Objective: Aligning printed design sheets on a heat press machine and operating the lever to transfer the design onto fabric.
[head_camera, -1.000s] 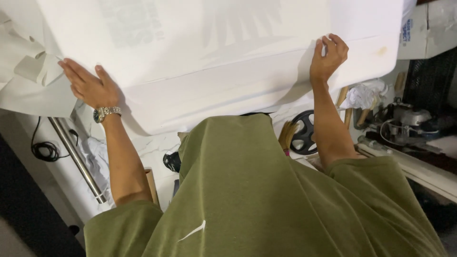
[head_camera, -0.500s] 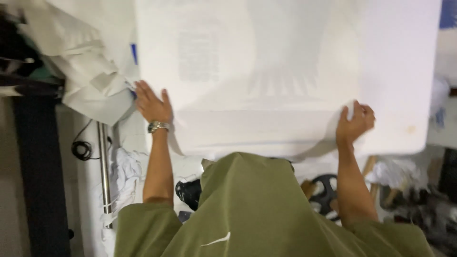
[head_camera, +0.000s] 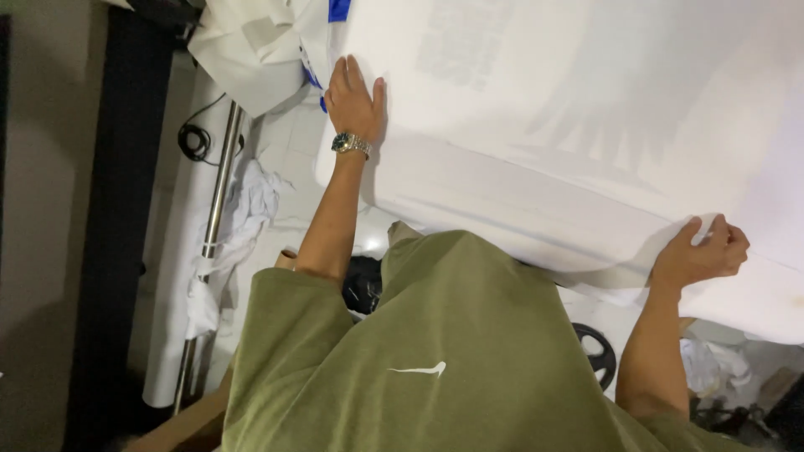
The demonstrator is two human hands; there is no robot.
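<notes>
A large white sheet (head_camera: pixel 578 125) lies spread over a flat surface and fills the upper right of the head view. My left hand (head_camera: pixel 354 99), with a metal watch on the wrist, rests flat on the sheet's left edge, fingers apart. My right hand (head_camera: pixel 702 251) pinches the sheet's near edge at the right, fingers curled around the material. An olive green shirt (head_camera: pixel 435 360) covers my chest and fills the lower middle.
A metal pole (head_camera: pixel 209 243) with white rags tied around it runs down the left. A coiled black cable (head_camera: pixel 194 141) lies beside it. More white folded material (head_camera: pixel 251 50) is at the upper left. A black wheel (head_camera: pixel 599 356) shows below the sheet.
The view has swung to the right. My left hand has slid further up along the sheet's left edge, while my right hand has closed on the near edge.
</notes>
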